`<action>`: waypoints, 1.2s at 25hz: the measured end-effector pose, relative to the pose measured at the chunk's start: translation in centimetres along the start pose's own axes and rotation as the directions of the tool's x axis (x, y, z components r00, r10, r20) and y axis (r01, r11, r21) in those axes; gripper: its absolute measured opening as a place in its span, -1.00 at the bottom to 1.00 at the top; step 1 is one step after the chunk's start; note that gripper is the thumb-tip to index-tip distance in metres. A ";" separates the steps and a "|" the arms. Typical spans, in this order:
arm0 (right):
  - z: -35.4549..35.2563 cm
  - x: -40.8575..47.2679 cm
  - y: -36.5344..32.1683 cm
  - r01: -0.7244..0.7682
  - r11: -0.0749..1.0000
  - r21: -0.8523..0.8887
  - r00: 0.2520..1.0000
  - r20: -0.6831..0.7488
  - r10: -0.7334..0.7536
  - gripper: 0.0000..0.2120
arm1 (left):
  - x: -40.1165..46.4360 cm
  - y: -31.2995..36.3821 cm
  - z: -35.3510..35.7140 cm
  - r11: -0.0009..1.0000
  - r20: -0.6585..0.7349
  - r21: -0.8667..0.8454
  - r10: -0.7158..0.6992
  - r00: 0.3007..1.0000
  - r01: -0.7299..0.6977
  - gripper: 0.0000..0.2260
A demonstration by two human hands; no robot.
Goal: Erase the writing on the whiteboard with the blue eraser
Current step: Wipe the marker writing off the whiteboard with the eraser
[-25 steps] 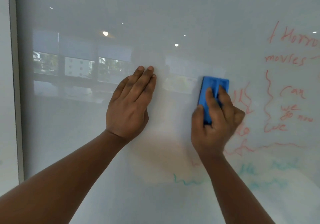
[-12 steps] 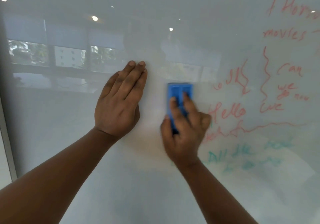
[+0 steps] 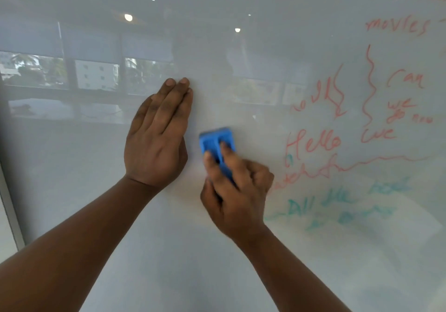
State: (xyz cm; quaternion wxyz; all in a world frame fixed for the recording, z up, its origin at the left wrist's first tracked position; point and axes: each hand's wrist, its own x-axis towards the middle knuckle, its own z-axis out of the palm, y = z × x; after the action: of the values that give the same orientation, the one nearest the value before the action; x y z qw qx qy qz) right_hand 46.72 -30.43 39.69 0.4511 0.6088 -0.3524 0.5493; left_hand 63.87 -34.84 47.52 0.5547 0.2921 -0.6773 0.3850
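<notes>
I see the blue eraser [image 3: 216, 146] pressed flat against the whiteboard [image 3: 241, 275], with my right hand [image 3: 237, 194] clenched around its lower part and two fingers laid along its back. The eraser sits just to the right of my left hand [image 3: 158, 140], apart from it. That hand lies flat on the board, fingers straight and together, grasping nothing. To the right of the eraser, well apart, the red writing [image 3: 313, 142] remains. Lower right of the eraser, smeared green writing [image 3: 337, 203] remains. The eraser is slightly blurred.
</notes>
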 end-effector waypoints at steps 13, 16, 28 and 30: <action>-1.6 -9.2 0.7 -0.114 0.993 0.005 0.987 0.117 0.113 -0.59 | -0.4 0.1 0.3 1.000 -0.021 0.015 0.009 1.000 -0.008 -0.51; -4.1 -9.5 4.5 -0.345 0.934 -0.093 0.938 0.000 0.347 -0.51 | -0.2 0.5 0.2 1.000 -0.021 0.031 -0.002 1.000 0.003 -0.50; -3.3 -6.5 6.2 -0.639 0.761 -0.116 0.762 -0.233 0.604 -0.51 | -0.7 0.8 0.4 0.994 -0.052 0.108 0.032 0.998 -0.026 -0.51; -2.2 -6.1 3.9 -0.493 0.863 -0.110 0.869 -0.113 0.482 -0.52 | -0.5 1.8 0.7 0.995 -0.067 0.100 -0.023 0.997 0.030 -0.47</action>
State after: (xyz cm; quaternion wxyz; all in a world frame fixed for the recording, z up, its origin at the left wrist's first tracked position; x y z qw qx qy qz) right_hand 41.50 -30.12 34.29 0.3517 0.4450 -0.5125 0.6447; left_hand 62.13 -34.54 46.60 0.5665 0.3159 -0.6343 0.4207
